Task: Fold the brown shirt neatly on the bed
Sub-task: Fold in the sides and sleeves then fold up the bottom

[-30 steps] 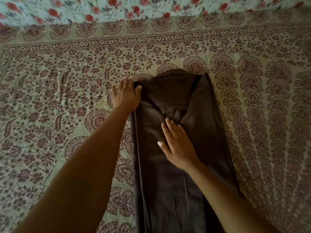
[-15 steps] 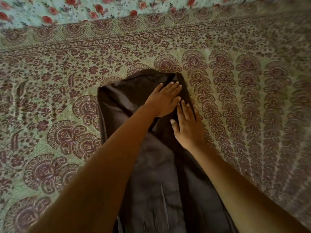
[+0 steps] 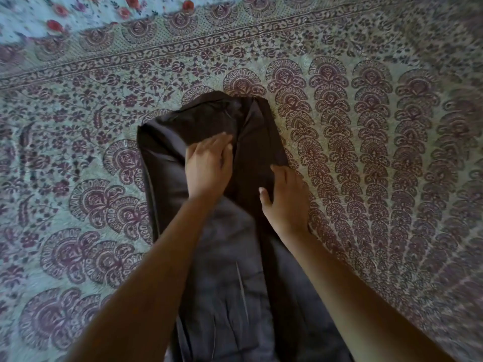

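Both hands (image 3: 209, 165) (image 3: 285, 199) flat — atop shirt (image 3: 230, 257)

Plenty of open bed (image 3: 366, 178) on both sides of the brown shirt (image 3: 214, 257), nothing sitting on the bedspread. Only my own left hand (image 3: 209, 168) and right hand (image 3: 286, 199) crowd the shirt's top end.

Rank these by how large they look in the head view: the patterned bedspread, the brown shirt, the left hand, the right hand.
1. Patterned bedspread
2. Brown shirt
3. Left hand and right hand: they look alike in size, so no ranking between them.
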Demonstrator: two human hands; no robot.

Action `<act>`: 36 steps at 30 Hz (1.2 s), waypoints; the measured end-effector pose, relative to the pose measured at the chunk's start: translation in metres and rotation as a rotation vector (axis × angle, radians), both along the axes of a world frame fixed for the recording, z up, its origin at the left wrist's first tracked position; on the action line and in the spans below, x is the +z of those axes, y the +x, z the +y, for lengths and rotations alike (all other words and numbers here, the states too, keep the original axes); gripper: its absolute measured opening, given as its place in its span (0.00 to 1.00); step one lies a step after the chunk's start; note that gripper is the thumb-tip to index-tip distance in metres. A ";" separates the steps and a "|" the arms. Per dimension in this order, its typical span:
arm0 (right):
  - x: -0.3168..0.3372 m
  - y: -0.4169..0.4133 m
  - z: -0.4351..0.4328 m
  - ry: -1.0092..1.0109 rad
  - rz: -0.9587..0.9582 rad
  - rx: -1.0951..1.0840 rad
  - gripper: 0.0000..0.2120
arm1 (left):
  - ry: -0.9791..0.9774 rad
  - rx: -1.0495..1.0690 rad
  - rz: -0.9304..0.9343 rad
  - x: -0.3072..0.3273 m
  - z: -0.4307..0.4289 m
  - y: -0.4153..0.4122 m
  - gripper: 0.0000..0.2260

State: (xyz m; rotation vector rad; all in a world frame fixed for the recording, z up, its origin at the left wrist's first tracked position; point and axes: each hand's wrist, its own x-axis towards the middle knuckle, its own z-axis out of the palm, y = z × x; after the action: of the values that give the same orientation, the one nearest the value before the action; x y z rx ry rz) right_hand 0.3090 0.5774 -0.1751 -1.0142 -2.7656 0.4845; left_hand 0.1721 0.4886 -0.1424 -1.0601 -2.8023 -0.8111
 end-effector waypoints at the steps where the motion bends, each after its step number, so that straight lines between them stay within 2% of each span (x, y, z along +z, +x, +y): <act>1: 0.003 0.008 -0.005 -0.030 0.019 -0.035 0.23 | -0.018 0.049 0.013 -0.002 -0.018 0.014 0.16; 3: 0.010 0.027 -0.016 -0.087 0.029 -0.110 0.24 | -0.060 0.099 0.031 -0.003 -0.051 0.042 0.16; 5: 0.015 0.048 -0.026 -0.119 0.011 -0.160 0.23 | -0.116 0.045 0.015 -0.009 -0.078 0.067 0.16; 8: 0.016 0.082 -0.037 -0.045 -0.080 -0.120 0.18 | -0.328 -0.151 -0.024 -0.021 -0.108 0.095 0.20; 10: 0.017 0.108 -0.044 -0.024 -0.140 -0.084 0.15 | -0.490 -0.188 -0.065 -0.021 -0.125 0.109 0.22; 13: 0.025 0.148 -0.059 -0.012 -0.203 -0.020 0.18 | -0.661 -0.242 -0.106 -0.011 -0.151 0.136 0.24; 15: 0.032 0.178 -0.075 -0.084 -0.314 0.043 0.23 | -0.750 -0.326 -0.095 -0.002 -0.169 0.168 0.25; 19: 0.048 0.240 -0.108 -0.205 -0.429 0.100 0.26 | -0.745 -0.375 -0.199 0.012 -0.203 0.238 0.25; 22: 0.061 0.285 -0.126 -0.256 -0.557 0.113 0.28 | -0.682 -0.387 -0.380 0.025 -0.229 0.290 0.26; 25: 0.072 0.327 -0.141 -0.297 -0.625 0.088 0.28 | -0.683 -0.331 -0.461 0.034 -0.252 0.331 0.25; 28: 0.077 0.363 -0.158 -0.345 -0.672 0.046 0.28 | -0.649 -0.296 -0.499 0.043 -0.271 0.366 0.21; 30: 0.078 0.385 -0.168 -0.331 -0.671 0.037 0.28 | -0.595 -0.197 -0.565 0.047 -0.283 0.390 0.18; 34: 0.078 0.407 -0.178 -0.312 -0.602 -0.077 0.28 | -0.349 0.305 -0.649 0.050 -0.300 0.427 0.13; 36: 0.078 0.412 -0.178 -0.344 -0.551 -0.196 0.29 | -0.313 0.554 -0.764 0.053 -0.303 0.440 0.15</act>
State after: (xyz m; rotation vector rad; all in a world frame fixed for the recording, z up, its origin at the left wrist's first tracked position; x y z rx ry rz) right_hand 0.7208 0.3997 -0.0969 -1.7056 -3.0528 0.7674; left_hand 0.6122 0.1852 -0.0893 0.1271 -3.6452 -0.8396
